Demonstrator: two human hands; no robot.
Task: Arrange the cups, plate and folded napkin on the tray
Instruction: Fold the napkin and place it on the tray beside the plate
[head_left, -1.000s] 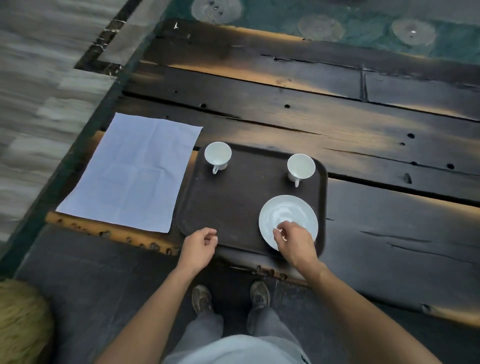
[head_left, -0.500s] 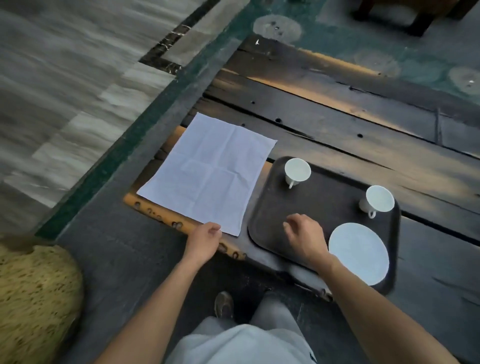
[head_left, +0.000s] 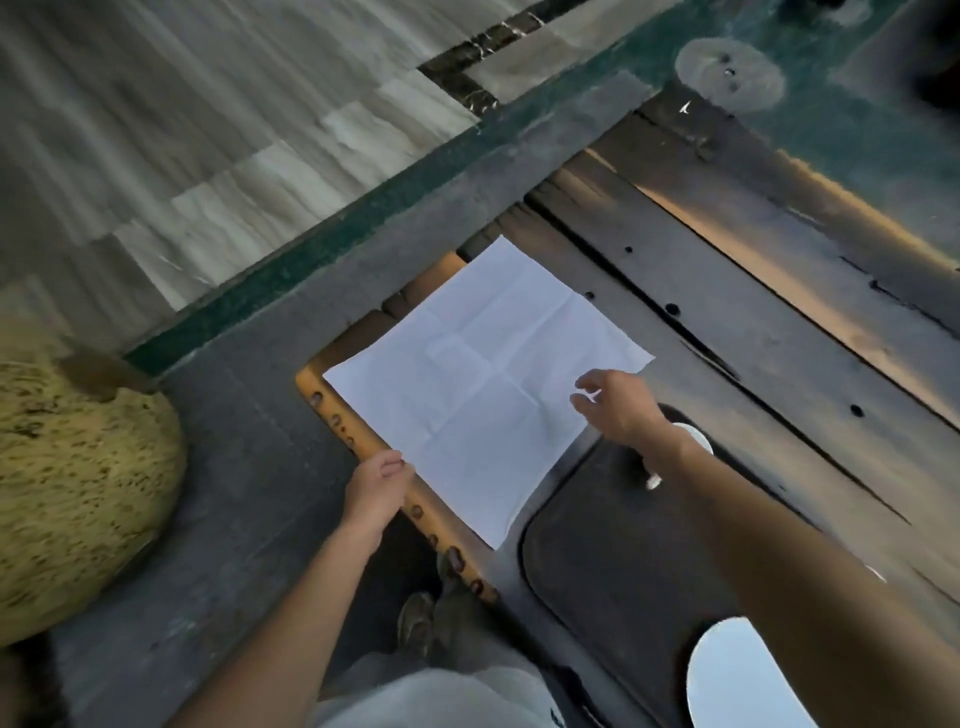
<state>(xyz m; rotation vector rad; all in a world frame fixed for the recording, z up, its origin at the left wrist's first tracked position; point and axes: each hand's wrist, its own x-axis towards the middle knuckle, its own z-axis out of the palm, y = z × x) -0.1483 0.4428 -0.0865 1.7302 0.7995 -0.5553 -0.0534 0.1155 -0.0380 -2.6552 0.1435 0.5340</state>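
A white napkin (head_left: 483, 384) lies spread flat, with creases, on the dark wooden table left of the tray. My right hand (head_left: 615, 402) hovers over the napkin's right edge with fingers apart and nothing in it. My left hand (head_left: 376, 486) rests at the napkin's near left edge on the table's front rim, fingers curled; whether it pinches the cloth is unclear. The dark brown tray (head_left: 613, 561) sits at the lower right. On it a white plate (head_left: 737, 675) shows at the bottom edge, and one white cup (head_left: 693, 434) is mostly hidden behind my right forearm.
The wooden plank table (head_left: 753, 312) stretches back and right, with holes and cracks. A yellow speckled cushion (head_left: 72, 499) sits on the floor at the left. My shoes (head_left: 421, 618) stand below the table's front edge. Striped floor tiles fill the upper left.
The view has swung left. My right hand left the tray and moved up over the napkin's right edge. My left hand slid to the napkin's near corner. The second cup is out of sight.
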